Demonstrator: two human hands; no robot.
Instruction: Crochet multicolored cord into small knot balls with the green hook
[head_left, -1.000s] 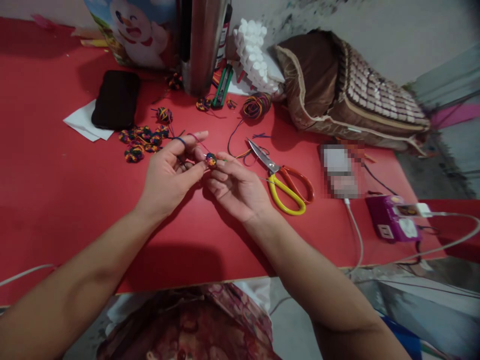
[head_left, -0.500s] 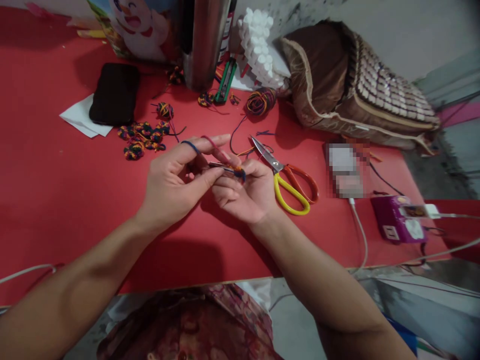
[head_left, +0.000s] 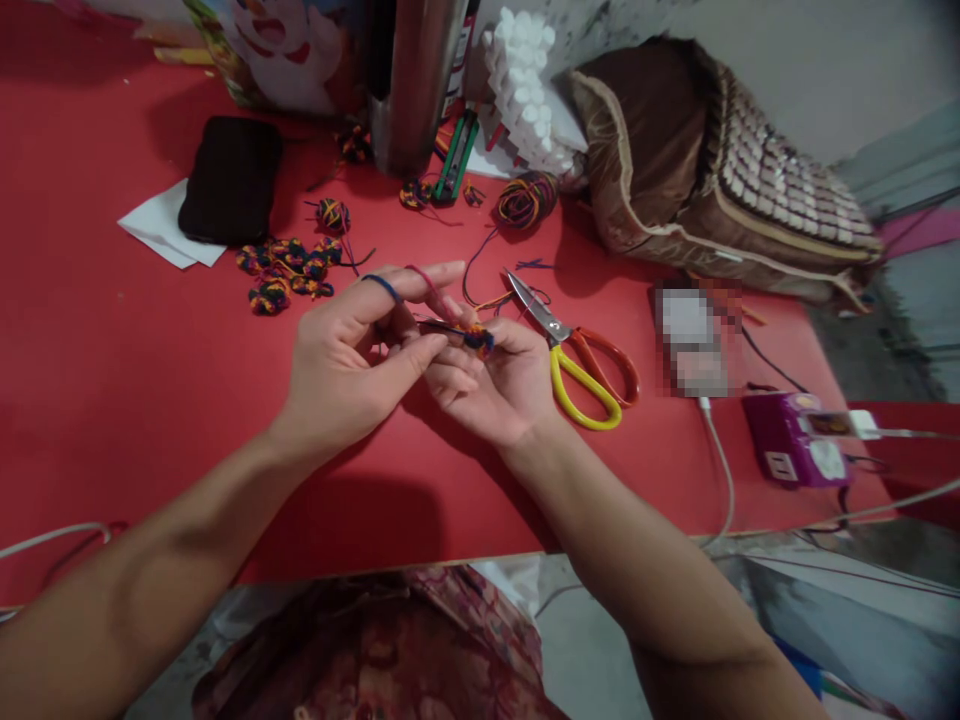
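Note:
My left hand [head_left: 352, 360] and my right hand [head_left: 499, 385] meet over the red table [head_left: 112, 380]. The right fingers pinch a small multicoloured yarn piece [head_left: 478, 338] and a thin hook whose tip runs toward the left thumb. Multicoloured yarn loops over my left index finger, and the left thumb and fingers press together on the strand. Yellow-and-red-handled scissors [head_left: 577, 360] lie just right of my right hand. Several finished yarn pieces [head_left: 285, 272] lie beyond my left hand, and a yarn skein [head_left: 525, 200] sits farther back.
At the back stand a black phone [head_left: 229, 180] on white paper, a steel flask [head_left: 409, 80], a cartoon box [head_left: 281, 50], a white foam block [head_left: 529, 90] and a brown cushion [head_left: 712, 170]. A purple power strip [head_left: 795, 450] with cables sits at the right edge.
My right hand has turned and drawn the yarn piece rightward, away from the left fingertips. The view has shifted slightly, so the table items sit a little to the right.

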